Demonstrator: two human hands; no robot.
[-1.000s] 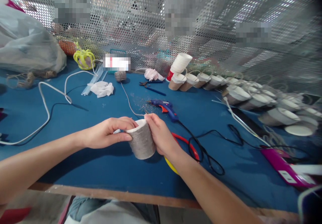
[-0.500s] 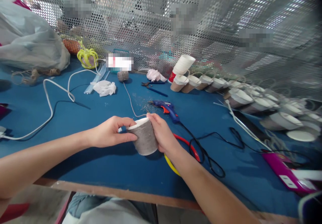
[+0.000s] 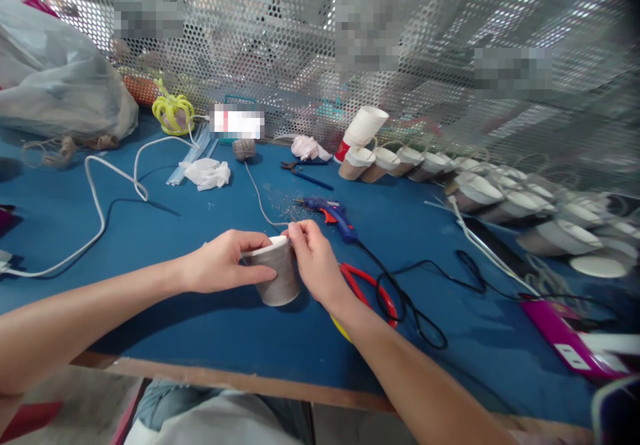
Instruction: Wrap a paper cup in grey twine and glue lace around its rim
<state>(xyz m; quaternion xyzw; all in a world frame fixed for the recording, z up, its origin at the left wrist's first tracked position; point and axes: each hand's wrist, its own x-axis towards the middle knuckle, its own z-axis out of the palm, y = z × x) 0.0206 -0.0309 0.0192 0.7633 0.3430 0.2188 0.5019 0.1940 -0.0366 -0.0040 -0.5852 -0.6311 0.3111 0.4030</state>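
A paper cup (image 3: 279,281) wrapped in grey-brown twine is tilted in front of me, its white rim facing up. My left hand (image 3: 227,262) grips it from the left, thumb outside and fingers inside the rim. At the right side of the rim, my right hand (image 3: 315,258) pinches a strand of twine (image 3: 261,208) between thumb and forefinger. That strand runs back to a small ball of twine (image 3: 244,150). Just beyond my right hand lies a blue glue gun (image 3: 330,213) with an orange trigger. The cup's inside is mostly hidden.
Red-and-yellow-handled scissors (image 3: 370,292) and a black cord lie by my right forearm. Pliers (image 3: 307,175), crumpled white tissue (image 3: 209,174) and glue sticks (image 3: 193,155) are farther back. Wrapped cups (image 3: 475,195) line the right side, near stacked white cups (image 3: 366,127). A white cable (image 3: 100,212) crosses the left.
The cup has shifted slightly left with my left hand. My right hand has moved from holding the cup's right side to pinching the twine at its rim.
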